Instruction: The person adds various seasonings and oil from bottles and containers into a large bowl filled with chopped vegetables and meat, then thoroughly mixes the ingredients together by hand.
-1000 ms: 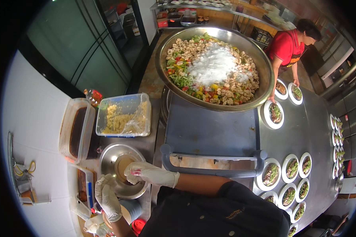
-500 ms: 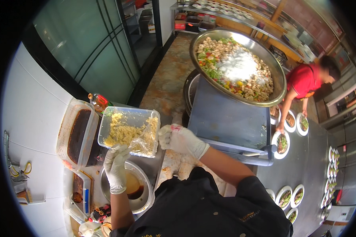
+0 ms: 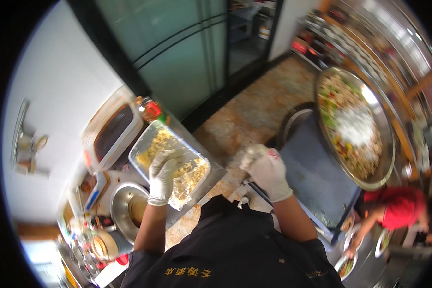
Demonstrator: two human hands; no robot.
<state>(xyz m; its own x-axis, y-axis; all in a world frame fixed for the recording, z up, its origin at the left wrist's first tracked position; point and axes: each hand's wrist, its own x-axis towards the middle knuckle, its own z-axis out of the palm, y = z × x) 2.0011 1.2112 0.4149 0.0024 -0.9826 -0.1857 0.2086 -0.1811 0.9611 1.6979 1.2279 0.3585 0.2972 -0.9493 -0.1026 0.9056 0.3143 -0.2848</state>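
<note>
My left hand point(image 3: 162, 180), in a white glove, is over a clear plastic tub point(image 3: 137, 145) of yellow crumbly food point(image 3: 157, 145). Its fingers look loosely bent and apart, and I make out nothing in them. Crumpled clear film point(image 3: 180, 192) lies at the tub's near end, by this hand. My right hand point(image 3: 270, 174), also gloved and with a red mark on the glove, hangs near the edge of a grey cart point(image 3: 302, 153). Its fingers are curled inward and blurred; anything inside them is hidden.
A large metal bowl point(image 3: 388, 158) of chopped food with white powder sits over the cart. Left stand a tub of dark liquid point(image 3: 113, 132), a bottle point(image 3: 151, 109) and a steel basin point(image 3: 117, 204). A co-worker in red point(image 3: 393, 206) reaches to plated dishes point(image 3: 346, 266) at right.
The view has turned, so the bowl and cart appear farther right. My right hand has moved away from the yellow food's tub; my left hand is now over it.
</note>
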